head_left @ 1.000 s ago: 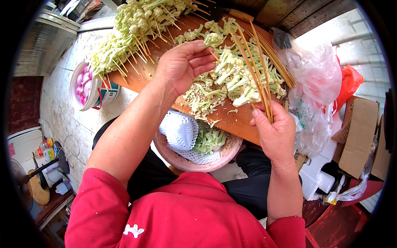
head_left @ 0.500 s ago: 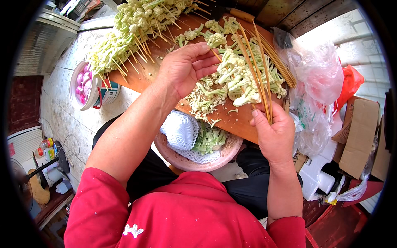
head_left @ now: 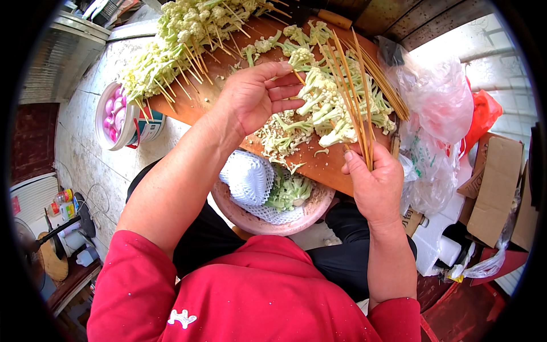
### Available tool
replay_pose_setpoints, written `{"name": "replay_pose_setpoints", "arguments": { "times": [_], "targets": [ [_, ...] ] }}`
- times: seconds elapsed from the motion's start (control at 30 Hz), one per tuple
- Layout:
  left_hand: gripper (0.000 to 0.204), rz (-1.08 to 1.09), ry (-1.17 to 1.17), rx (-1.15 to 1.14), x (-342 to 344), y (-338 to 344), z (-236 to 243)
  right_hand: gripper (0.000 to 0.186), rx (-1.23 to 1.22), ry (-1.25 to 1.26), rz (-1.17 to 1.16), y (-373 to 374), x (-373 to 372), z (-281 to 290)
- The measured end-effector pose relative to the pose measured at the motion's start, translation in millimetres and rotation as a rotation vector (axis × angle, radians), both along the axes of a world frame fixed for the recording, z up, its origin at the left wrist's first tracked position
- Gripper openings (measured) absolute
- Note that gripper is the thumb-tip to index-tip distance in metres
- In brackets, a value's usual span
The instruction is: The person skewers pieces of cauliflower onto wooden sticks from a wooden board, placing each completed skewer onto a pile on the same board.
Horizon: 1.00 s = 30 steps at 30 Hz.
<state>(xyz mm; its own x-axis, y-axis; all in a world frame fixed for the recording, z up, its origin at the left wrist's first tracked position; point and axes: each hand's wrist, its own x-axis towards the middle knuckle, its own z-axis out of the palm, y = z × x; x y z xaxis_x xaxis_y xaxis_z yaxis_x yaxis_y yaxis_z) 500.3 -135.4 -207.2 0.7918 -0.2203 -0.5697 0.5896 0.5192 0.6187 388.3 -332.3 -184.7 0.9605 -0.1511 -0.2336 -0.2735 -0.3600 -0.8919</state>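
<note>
Cauliflower florets [head_left: 329, 100] strewn on brown board [head_left: 322, 168], pale floor [head_left: 85, 165] below; left hand [head_left: 256, 94] pinching floret [head_left: 301, 58], right hand [head_left: 376, 178] gripping skewers [head_left: 361, 128]

Smooth wooden skewers [head_left: 358, 117] — rough, knobbly cauliflower florets [head_left: 325, 96] — glossy, crinkled plastic bags [head_left: 436, 108], matt cardboard box [head_left: 494, 191]

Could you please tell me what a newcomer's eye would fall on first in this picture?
Probably the bright red shirt filling the lower middle. Next, the pale heap of skewered cauliflower at the upper left of the brown board, then the long thin sticks held in the right hand.
</note>
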Motion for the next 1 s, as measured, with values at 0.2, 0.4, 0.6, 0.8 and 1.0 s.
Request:
{"name": "replay_pose_setpoints", "arguments": {
  "times": [0.2, 0.4, 0.6, 0.8, 1.0],
  "targets": [
    [0.016, -0.048, -0.028, -0.002, -5.2, -7.4, -3.0, 0.014, 0.07, 0.021, -0.032, 3.6, 5.3, -0.3],
    [0.017, 0.003, -0.069, -0.019, -7.0, -8.4, -7.8, 0.015, 0.054, 0.035, -0.006, 3.1, 6.5, -1.0],
    [0.013, -0.056, -0.17, 0.11, -6.6, -7.3, -7.2, 0.015, 0.08, 0.064, -0.016, 5.6, 6.8, 2.4],
    [0.016, -0.048, -0.159, 0.111, -4.8, -9.6, -5.3, 0.015, 0.095, 0.032, -0.003, 3.9, 5.8, -1.5],
    [0.017, -0.042, -0.165, 0.133, -6.4, -8.9, -1.6, 0.016, 0.109, 0.037, -0.005, 4.6, 5.7, -2.6]
  ]
}}
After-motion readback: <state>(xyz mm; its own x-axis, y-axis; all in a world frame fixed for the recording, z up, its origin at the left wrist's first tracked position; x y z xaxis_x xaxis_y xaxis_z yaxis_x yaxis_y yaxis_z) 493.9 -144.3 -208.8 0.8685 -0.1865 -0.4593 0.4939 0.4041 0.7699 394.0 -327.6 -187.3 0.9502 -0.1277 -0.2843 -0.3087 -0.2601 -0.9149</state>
